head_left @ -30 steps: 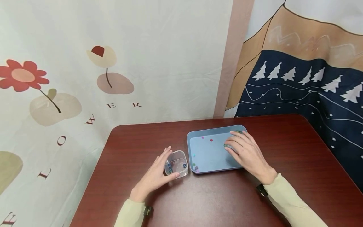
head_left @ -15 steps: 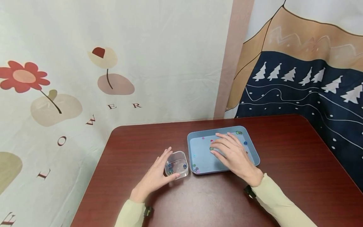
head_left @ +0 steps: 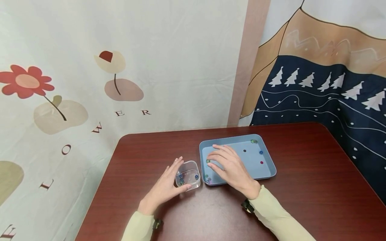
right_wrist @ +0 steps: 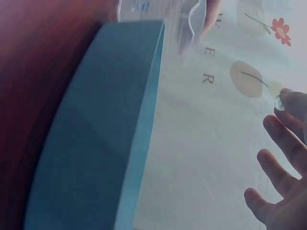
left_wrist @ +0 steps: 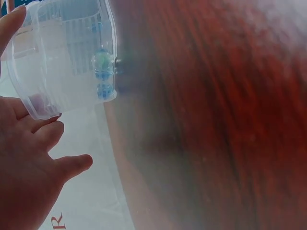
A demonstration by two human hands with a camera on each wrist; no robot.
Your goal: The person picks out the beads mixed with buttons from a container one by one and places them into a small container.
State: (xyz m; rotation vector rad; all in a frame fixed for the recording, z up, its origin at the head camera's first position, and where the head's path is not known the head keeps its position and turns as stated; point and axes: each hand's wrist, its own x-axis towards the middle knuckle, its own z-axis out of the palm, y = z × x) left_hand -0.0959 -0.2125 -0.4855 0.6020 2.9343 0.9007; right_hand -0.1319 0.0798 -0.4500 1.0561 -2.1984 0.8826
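Note:
My left hand (head_left: 165, 187) holds a clear plastic container (head_left: 195, 183) between thumb and fingers; it stands on the table left of the tray. Several blue and green marbles (left_wrist: 102, 62) lie at its bottom. Over the left part of the blue tray (head_left: 272, 167), my right hand (head_left: 230, 169) pinches a green glass marble (right_wrist: 279, 102) between thumb and index finger, its other fingers spread apart. A blue marble (head_left: 261, 152) and some green marbles (head_left: 254, 141) lie along the tray's right and far sides.
Small flat button-like pieces lie in the tray: a red piece (head_left: 261, 162), a dark piece (head_left: 245, 150) and a purple-and-green cluster (head_left: 208, 181) in the near left corner. The reddish-brown table (head_left: 313, 160) backs onto a printed curtain (head_left: 181, 67).
My right hand has moved left across the tray with the green marble, from the right side toward the container. The left hand and container have stayed put.

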